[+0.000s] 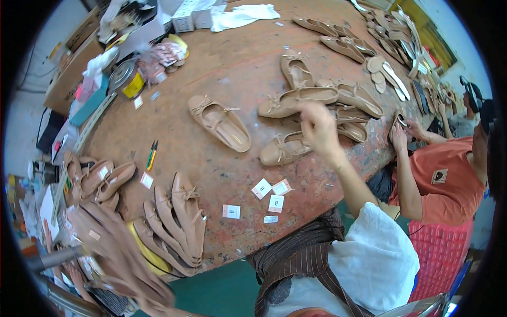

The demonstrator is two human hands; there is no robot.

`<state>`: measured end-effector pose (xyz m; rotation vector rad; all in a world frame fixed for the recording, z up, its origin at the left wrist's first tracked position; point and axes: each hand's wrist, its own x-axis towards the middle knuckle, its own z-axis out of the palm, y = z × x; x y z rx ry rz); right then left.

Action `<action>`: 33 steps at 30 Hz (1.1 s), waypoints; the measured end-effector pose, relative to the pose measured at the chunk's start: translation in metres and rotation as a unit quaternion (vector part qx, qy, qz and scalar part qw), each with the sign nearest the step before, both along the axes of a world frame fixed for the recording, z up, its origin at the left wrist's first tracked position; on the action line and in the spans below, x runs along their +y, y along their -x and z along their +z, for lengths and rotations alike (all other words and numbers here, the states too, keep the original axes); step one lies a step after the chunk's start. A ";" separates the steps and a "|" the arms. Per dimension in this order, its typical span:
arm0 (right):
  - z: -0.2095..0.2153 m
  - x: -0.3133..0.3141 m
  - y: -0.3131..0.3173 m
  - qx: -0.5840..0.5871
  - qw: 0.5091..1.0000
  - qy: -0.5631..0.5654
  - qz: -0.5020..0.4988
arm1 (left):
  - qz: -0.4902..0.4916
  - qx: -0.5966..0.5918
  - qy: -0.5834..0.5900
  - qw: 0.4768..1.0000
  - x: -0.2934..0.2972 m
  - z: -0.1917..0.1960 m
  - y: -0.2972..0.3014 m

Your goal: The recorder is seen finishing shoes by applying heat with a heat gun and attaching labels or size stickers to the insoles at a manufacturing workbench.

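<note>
Right hand (320,131): fingers (308,110) curled over tan bow-fronted flat shoes (296,101) on the worn brown surface (227,177); grip unclear.
Left hand (149,305): by blurred brown shoes (119,248); fingers were indiscernible.
Bows (273,106): I judged heel grips safest.

At the lower left, a bundle of tan shoes (113,248) is smeared by blur; the left hand (150,306) beside it is too indistinct to show its fingers. Right of centre, the right hand (318,129) hides part of a bow-trimmed flat (280,151). Print on the white labels (231,211) is too small to read. At the right, the dark rim cuts off the head of a co-worker in orange (435,182).
</note>
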<state>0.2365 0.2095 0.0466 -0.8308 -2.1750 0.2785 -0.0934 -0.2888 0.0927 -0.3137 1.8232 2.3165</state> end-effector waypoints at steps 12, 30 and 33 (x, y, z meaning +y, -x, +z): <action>-0.028 0.132 -0.015 -0.242 0.964 0.107 0.003 | -0.018 0.139 0.184 0.973 0.033 0.043 0.363; 0.024 0.088 0.014 0.099 0.962 0.251 -0.035 | -0.498 0.212 0.225 0.810 0.242 0.004 -0.038; -0.017 0.081 0.002 0.002 0.981 0.189 0.047 | -0.577 0.177 0.203 0.771 0.239 0.004 -0.083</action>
